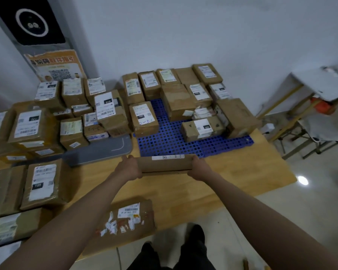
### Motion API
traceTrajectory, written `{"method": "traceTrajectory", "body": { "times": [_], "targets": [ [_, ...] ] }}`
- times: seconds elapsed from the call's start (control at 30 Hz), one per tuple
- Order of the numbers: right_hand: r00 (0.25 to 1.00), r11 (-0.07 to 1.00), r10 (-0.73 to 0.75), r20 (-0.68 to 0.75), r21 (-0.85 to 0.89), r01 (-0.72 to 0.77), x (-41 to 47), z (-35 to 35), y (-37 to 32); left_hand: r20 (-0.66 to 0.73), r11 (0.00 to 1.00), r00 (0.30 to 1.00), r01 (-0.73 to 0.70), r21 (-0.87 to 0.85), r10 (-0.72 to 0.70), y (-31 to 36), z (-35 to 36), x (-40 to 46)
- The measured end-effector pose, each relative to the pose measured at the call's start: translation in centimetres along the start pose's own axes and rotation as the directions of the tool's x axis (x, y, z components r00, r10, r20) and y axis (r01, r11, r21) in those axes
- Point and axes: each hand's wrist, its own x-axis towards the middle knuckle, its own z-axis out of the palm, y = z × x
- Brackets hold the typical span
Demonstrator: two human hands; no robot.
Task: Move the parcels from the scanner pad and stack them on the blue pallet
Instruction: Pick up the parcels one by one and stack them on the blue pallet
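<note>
I hold a brown cardboard parcel [165, 164] with a white label on top, in the air in front of the near edge of the blue pallet. My left hand [129, 168] grips its left end and my right hand [200, 168] grips its right end. The blue pallet [164, 141] lies on the wooden board, with several taped parcels [176, 102] stacked along its back and right side and bare perforated surface at its front. The grey scanner pad [105, 149] lies to the left of the pallet, with several labelled parcels [74, 131] piled on and behind it.
More parcels [43, 184] stand along the left of the wooden board [232, 172]. One parcel [125, 217] with torn stickers lies near my feet. A folding table and a stool [310, 121] stand at the right on the tiled floor. A poster [55, 67] leans on the wall.
</note>
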Motion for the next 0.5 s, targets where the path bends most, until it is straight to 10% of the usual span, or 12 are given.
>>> {"method": "traceTrajectory", "body": {
  "times": [0.5],
  "targets": [
    [0.996, 0.998, 0.052, -0.067, -0.026, -0.054, 8.5, -12.3, 18.8, 0.032, 0.96, 0.999, 0.028, -0.279, -0.02, 20.8, 3.2, 4.5]
  ]
}}
